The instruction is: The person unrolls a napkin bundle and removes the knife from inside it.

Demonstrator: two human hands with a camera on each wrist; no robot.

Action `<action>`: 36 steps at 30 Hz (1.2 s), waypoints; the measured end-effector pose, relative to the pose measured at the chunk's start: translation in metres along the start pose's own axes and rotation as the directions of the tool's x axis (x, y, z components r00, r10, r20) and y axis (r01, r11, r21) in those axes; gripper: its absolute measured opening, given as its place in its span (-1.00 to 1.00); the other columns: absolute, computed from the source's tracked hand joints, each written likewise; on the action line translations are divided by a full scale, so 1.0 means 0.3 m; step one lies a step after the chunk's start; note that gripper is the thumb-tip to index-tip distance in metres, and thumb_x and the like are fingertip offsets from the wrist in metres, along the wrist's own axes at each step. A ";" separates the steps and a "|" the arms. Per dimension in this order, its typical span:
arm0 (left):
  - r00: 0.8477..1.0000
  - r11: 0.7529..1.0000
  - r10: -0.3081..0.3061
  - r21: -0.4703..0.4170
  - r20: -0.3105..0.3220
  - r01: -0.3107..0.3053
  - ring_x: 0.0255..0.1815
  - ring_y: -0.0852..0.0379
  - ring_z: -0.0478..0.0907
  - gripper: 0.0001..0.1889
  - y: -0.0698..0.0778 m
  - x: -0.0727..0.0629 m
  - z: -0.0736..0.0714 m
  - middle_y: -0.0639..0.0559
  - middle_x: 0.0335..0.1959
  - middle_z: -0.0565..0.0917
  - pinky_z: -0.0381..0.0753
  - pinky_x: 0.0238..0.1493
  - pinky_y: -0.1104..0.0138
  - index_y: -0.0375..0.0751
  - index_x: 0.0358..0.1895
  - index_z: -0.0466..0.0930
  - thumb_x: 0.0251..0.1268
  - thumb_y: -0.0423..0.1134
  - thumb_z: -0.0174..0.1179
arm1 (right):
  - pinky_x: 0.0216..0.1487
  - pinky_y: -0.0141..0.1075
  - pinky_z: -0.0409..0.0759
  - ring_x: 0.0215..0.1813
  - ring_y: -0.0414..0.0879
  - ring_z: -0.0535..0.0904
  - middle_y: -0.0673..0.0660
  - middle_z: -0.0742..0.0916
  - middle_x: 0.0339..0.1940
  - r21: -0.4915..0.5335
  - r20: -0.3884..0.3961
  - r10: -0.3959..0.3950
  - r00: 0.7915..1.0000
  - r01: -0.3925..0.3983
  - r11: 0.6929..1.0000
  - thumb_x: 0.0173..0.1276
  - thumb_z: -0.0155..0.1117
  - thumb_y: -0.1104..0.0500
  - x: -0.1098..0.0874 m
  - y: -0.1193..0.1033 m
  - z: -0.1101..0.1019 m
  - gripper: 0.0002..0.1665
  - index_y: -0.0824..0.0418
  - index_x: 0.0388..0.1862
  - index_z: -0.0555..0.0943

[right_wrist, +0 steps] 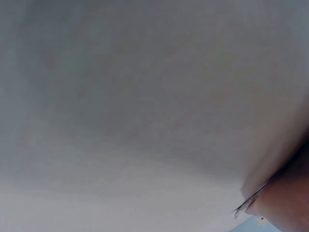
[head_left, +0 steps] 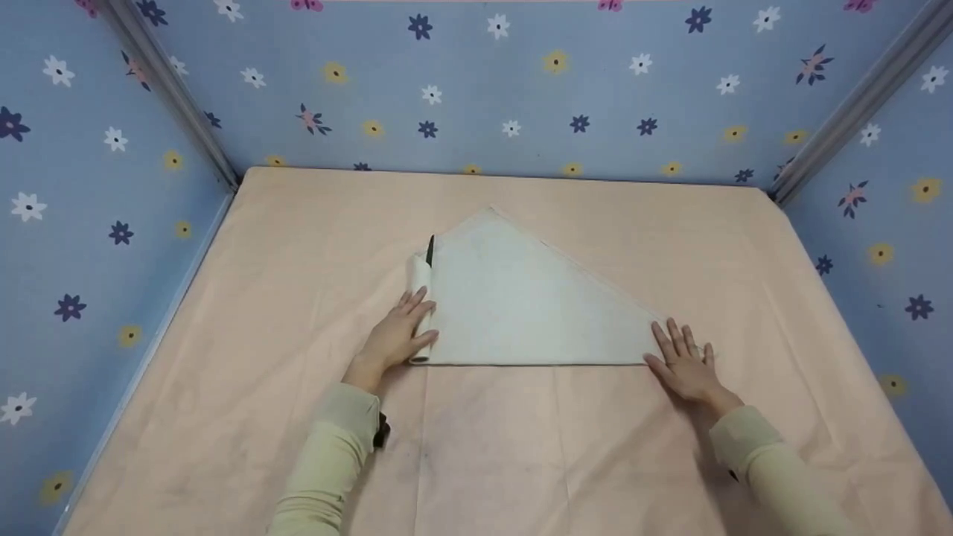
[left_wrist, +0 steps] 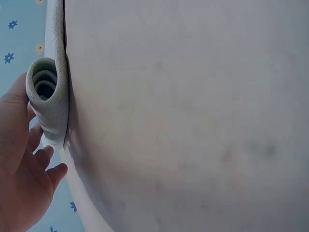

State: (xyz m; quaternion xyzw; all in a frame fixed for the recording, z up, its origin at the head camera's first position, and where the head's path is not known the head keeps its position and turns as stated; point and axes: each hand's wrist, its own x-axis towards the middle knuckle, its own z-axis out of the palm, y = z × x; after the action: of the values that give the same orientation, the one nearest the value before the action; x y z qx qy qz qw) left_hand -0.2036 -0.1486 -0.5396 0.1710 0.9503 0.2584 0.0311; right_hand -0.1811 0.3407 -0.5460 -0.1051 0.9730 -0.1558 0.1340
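Beneath your left hand (head_left: 394,335): roll (head_left: 421,274) at the white cloth's (head_left: 536,298) left side; your fingers lie relaxed across it, not wrapped round.
Beneath your right hand (head_left: 683,365): the cloth's right corner; your fingers are spread wide, gripping nothing.
White cloth: lies flat between your hands, straight edge nearest you, peak pointing away.
Peach cover (head_left: 484,454): extends on all sides of your hands; faint creases run toward you, with a shadow beside your right forearm.
Flowered walls (head_left: 476,82): blue, standing beyond both hands and to either side.
Grey posts (head_left: 179,97): one at each far corner, outward of your hands.
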 end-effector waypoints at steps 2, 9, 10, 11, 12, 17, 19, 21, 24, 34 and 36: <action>1.000 1.000 -0.008 0.000 0.003 0.008 0.37 -0.11 -0.11 -0.43 -0.003 -0.002 -0.002 -0.06 0.38 0.03 0.02 0.29 0.10 -0.18 0.25 0.27 0.22 0.02 0.05 | 0.15 0.24 -0.53 0.36 0.25 -0.40 0.29 -0.20 0.40 0.003 0.000 -0.001 1.000 0.001 1.000 0.38 -0.32 -0.20 -0.001 -0.001 -0.001 -0.20 0.22 0.41 -0.18; 0.999 0.999 -0.043 0.001 0.008 0.043 0.38 -0.07 -0.14 -0.42 -0.010 -0.009 -0.005 -0.01 0.38 0.02 -0.01 0.29 0.10 -0.13 0.27 0.24 0.22 0.03 0.05 | 0.15 0.25 -0.52 0.36 0.25 -0.39 0.30 -0.19 0.40 0.009 -0.006 -0.004 1.000 0.005 1.000 0.39 -0.30 -0.19 -0.002 -0.003 -0.004 -0.20 0.23 0.41 -0.16; 0.999 0.999 -0.048 0.002 0.011 0.048 0.38 -0.06 -0.14 -0.42 -0.010 -0.010 -0.007 -0.01 0.38 0.02 0.00 0.29 0.10 -0.12 0.27 0.23 0.22 0.03 0.05 | 0.15 0.25 -0.52 0.36 0.25 -0.39 0.30 -0.19 0.40 0.010 -0.008 -0.008 1.000 0.008 1.000 0.39 -0.30 -0.19 -0.002 -0.003 -0.004 -0.20 0.23 0.41 -0.16; 0.998 0.999 -0.054 0.001 0.013 0.054 0.38 -0.05 -0.14 -0.42 -0.009 -0.011 -0.009 0.00 0.38 0.01 0.00 0.29 0.10 -0.12 0.28 0.23 0.22 0.03 0.05 | 0.15 0.25 -0.52 0.36 0.25 -0.39 0.30 -0.18 0.40 0.008 -0.009 -0.009 1.000 0.009 1.000 0.39 -0.30 -0.19 -0.002 -0.003 -0.004 -0.21 0.23 0.41 -0.16; 0.998 0.999 -0.055 0.001 0.014 0.055 0.38 -0.06 -0.14 -0.41 -0.008 -0.012 -0.011 -0.01 0.38 0.02 0.00 0.29 0.08 -0.12 0.28 0.23 0.22 0.02 0.05 | 0.15 0.25 -0.51 0.36 0.25 -0.39 0.30 -0.18 0.40 0.009 -0.013 -0.012 1.000 0.012 1.000 0.39 -0.30 -0.19 -0.002 -0.003 -0.004 -0.21 0.22 0.41 -0.16; 0.998 0.998 -0.063 0.009 0.019 0.063 0.37 -0.07 -0.13 -0.41 -0.006 -0.015 -0.019 -0.04 0.38 0.03 -0.01 0.29 0.09 -0.12 0.28 0.22 0.22 0.03 0.05 | 0.15 0.25 -0.50 0.36 0.25 -0.37 0.30 -0.16 0.40 0.009 -0.024 -0.012 1.000 0.013 1.000 0.39 -0.30 -0.19 -0.002 -0.005 -0.005 -0.22 0.22 0.41 -0.14; 0.998 0.998 -0.063 0.014 0.020 0.063 0.37 -0.08 -0.13 -0.41 -0.009 -0.016 -0.020 -0.05 0.38 0.04 -0.02 0.30 0.10 -0.12 0.28 0.23 0.21 0.03 0.05 | 0.15 0.24 -0.50 0.36 0.25 -0.37 0.30 -0.16 0.40 0.008 -0.025 -0.011 1.000 0.011 1.000 0.39 -0.30 -0.19 -0.002 -0.006 -0.005 -0.22 0.23 0.41 -0.13; 0.998 0.998 -0.059 0.016 0.020 0.059 0.37 -0.10 -0.12 -0.40 -0.012 -0.017 -0.022 -0.07 0.37 0.05 -0.02 0.30 0.09 -0.13 0.28 0.23 0.21 0.03 0.06 | 0.16 0.24 -0.51 0.36 0.25 -0.37 0.30 -0.16 0.40 0.004 -0.023 -0.007 1.000 0.008 1.000 0.39 -0.30 -0.19 -0.002 -0.006 -0.005 -0.22 0.22 0.40 -0.14; 0.998 0.998 -0.055 0.009 0.021 0.055 0.37 -0.10 -0.11 -0.40 -0.016 -0.019 -0.025 -0.07 0.37 0.06 -0.02 0.29 0.09 -0.13 0.28 0.23 0.21 0.03 0.06 | 0.16 0.24 -0.51 0.36 0.26 -0.37 0.30 -0.16 0.40 0.006 -0.025 -0.007 1.000 0.008 1.000 0.39 -0.30 -0.18 -0.003 -0.007 -0.006 -0.22 0.23 0.40 -0.14; 0.998 0.998 -0.056 0.004 0.023 0.055 0.37 -0.11 -0.11 -0.41 -0.026 -0.032 -0.039 -0.07 0.37 0.06 0.00 0.28 0.06 -0.11 0.29 0.21 0.22 0.01 0.05 | 0.14 0.26 -0.51 0.36 0.27 -0.38 0.32 -0.17 0.39 0.015 -0.022 -0.017 1.000 0.017 1.000 0.39 -0.29 -0.18 -0.005 -0.004 -0.005 -0.21 0.24 0.40 -0.15; 0.998 0.998 -0.058 0.002 0.026 0.058 0.37 -0.11 -0.12 -0.41 -0.029 -0.034 -0.043 -0.07 0.37 0.05 0.00 0.28 0.06 -0.11 0.30 0.20 0.23 0.01 0.05 | 0.14 0.25 -0.52 0.36 0.26 -0.38 0.32 -0.17 0.39 0.012 -0.023 -0.019 1.000 0.019 1.000 0.39 -0.29 -0.18 -0.004 -0.002 -0.005 -0.21 0.23 0.41 -0.16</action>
State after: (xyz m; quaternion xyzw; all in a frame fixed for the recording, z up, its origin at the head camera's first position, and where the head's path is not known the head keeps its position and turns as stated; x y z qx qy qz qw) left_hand -0.1986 -0.1653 -0.5332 0.1468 0.9545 0.2546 0.0508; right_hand -0.1803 0.3408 -0.5442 -0.1116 0.9724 -0.1643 0.1222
